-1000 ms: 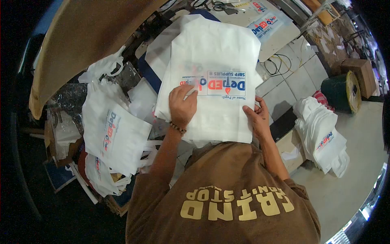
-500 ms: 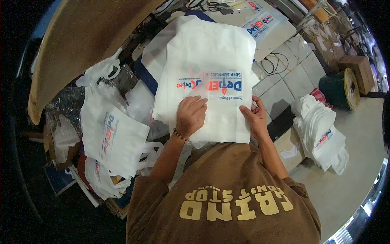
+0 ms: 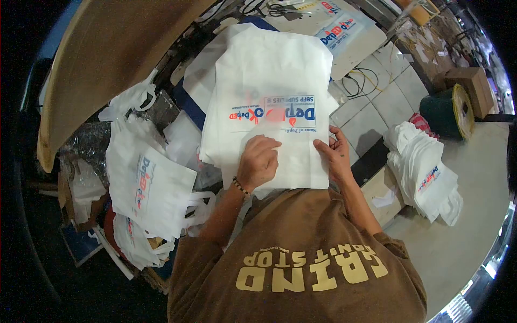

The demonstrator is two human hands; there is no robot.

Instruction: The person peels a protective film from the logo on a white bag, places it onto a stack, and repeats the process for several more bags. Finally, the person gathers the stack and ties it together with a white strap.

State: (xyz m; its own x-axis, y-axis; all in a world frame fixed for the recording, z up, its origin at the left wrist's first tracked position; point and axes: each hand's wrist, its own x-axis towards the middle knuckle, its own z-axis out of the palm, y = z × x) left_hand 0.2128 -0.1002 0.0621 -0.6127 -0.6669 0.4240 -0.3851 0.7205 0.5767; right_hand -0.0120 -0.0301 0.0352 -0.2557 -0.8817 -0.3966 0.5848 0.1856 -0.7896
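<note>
A white printed bag (image 3: 277, 64) lies on top of a stack of similar white sheets, its blue and red lettering upside down to me. My left hand (image 3: 259, 164), with a beaded bracelet at the wrist, rests on the bag's face below the print. Its fingers are curled in, the index finger pointing right; what they may pinch is hidden. At the right edge, my right hand (image 3: 335, 157) grips the bag between thumb and fingers. A reddish blurred patch covers part of the print.
Handled white bags (image 3: 148, 183) are heaped at the left. Another bundle of bags (image 3: 420, 169) lies at the right, near a green spool (image 3: 444, 113) and a cardboard box (image 3: 471, 89). Scissors (image 3: 288, 11) and a printed sheet (image 3: 342, 35) lie at the far side. Black cable (image 3: 362, 83) coils on the tiles.
My left hand has shifted slightly right and down, its fingers now more curled. More of the left print shows. My right hand stays at the bag's edge.
</note>
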